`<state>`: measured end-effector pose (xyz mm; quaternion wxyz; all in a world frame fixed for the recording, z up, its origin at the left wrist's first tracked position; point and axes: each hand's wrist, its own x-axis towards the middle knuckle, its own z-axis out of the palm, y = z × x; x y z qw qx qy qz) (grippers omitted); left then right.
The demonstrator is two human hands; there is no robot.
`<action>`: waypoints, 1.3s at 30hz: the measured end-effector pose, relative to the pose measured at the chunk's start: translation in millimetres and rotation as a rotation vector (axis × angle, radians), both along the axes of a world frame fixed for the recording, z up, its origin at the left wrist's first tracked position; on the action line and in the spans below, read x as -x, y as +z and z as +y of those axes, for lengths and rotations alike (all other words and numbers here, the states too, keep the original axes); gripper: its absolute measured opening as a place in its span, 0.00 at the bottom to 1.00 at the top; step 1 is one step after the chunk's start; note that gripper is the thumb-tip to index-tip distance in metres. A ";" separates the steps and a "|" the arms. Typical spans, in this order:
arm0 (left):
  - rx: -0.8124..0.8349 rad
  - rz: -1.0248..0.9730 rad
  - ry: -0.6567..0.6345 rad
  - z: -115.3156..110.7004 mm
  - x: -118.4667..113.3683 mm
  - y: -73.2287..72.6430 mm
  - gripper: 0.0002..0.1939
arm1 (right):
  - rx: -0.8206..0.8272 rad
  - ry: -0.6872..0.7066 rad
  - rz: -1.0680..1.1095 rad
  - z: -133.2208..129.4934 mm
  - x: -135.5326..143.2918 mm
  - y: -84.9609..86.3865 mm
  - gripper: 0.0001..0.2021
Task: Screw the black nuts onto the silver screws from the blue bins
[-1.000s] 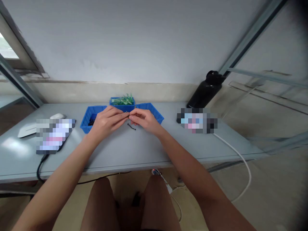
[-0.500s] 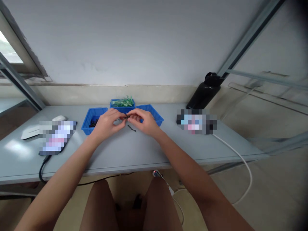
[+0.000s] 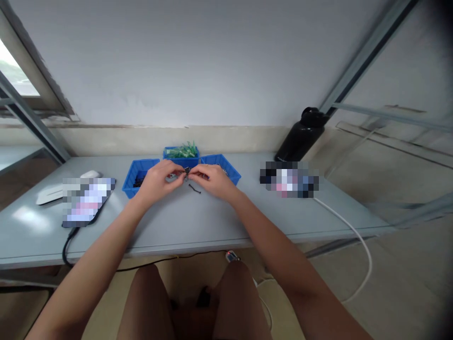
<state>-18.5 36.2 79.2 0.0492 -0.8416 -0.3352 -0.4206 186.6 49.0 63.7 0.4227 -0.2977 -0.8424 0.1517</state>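
Note:
Over the middle of the table, my left hand (image 3: 160, 182) and my right hand (image 3: 214, 180) meet, thumbs and forefingers pinching a small dark part (image 3: 187, 171) between them. Its exact shape is too small to tell. Below the fingertips a short thin black piece (image 3: 194, 189) lies on the table. The left blue bin (image 3: 129, 182) holds dark pieces, partly behind my left hand. Green-wrapped pieces (image 3: 184, 150) fill the back blue bin (image 3: 181, 161). My right hand partly hides the right blue bin (image 3: 231, 171), whose contents barely show.
On the grey table (image 3: 198, 226) a phone (image 3: 88, 203) with a black cable and a white case (image 3: 90, 174) lie at left. A black bottle (image 3: 300, 137) stands at back right, near a blurred device (image 3: 288, 179) with a white cable (image 3: 345, 224).
The view has shifted slightly. The fingers of my right hand have drawn closer together, and the small dark part shows more clearly between my fingertips.

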 end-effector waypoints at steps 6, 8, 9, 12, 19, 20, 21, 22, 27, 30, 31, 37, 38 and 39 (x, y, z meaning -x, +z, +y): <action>0.000 -0.005 -0.037 0.3 -0.4 -1.1 0.07 | -0.028 0.050 -0.044 -1.2 1.8 -3.4 0.08; 0.018 0.003 -0.039 -0.6 -0.3 -0.2 0.07 | -0.031 0.027 -0.036 -0.7 1.0 -3.1 0.08; 0.025 0.006 -0.042 -1.0 0.1 0.6 0.07 | -0.033 0.013 -0.028 -0.4 0.7 -2.9 0.09; 0.031 0.004 -0.049 -1.1 3.8 4.1 0.08 | -0.042 -0.040 0.014 -0.2 0.4 -2.1 0.10; 0.033 -0.111 0.153 0.5 17.6 16.0 0.09 | -0.066 -0.225 0.121 3.8 -4.8 -0.5 0.13; 0.035 -0.117 0.192 1.9 20.5 16.9 0.09 | -0.053 -0.238 0.118 4.2 -4.7 -0.8 0.13; 0.034 -0.123 0.234 4.2 24.3 17.0 0.08 | -0.031 -0.237 0.099 4.1 -4.0 -1.5 0.13; 0.030 -0.131 0.280 7.6 29.4 16.2 0.08 | 0.002 -0.218 0.057 3.5 -2.4 -2.5 0.12; 0.067 -0.117 0.538 33.8 66.5 2.5 0.10 | 0.169 -0.030 -0.353 -4.4 11.3 -12.0 0.11; 0.125 -0.052 0.592 40.1 74.8 -2.2 0.11 | 0.180 -0.113 -0.460 -6.9 15.1 -16.4 0.13; 0.119 -0.054 0.557 38.8 72.1 -1.9 0.11 | 0.187 -0.157 -0.485 -6.7 15.1 -17.3 0.13; 0.166 0.044 0.291 17.0 27.1 2.7 0.13 | 0.208 -0.195 -0.660 -0.2 12.5 -24.9 0.13; 0.172 0.070 0.257 14.6 21.3 1.7 0.12 | 0.198 -0.188 -0.663 1.0 12.4 -26.6 0.14; 0.180 0.094 0.224 13.0 16.9 0.2 0.12 | 0.188 -0.185 -0.660 2.1 12.5 -28.3 0.15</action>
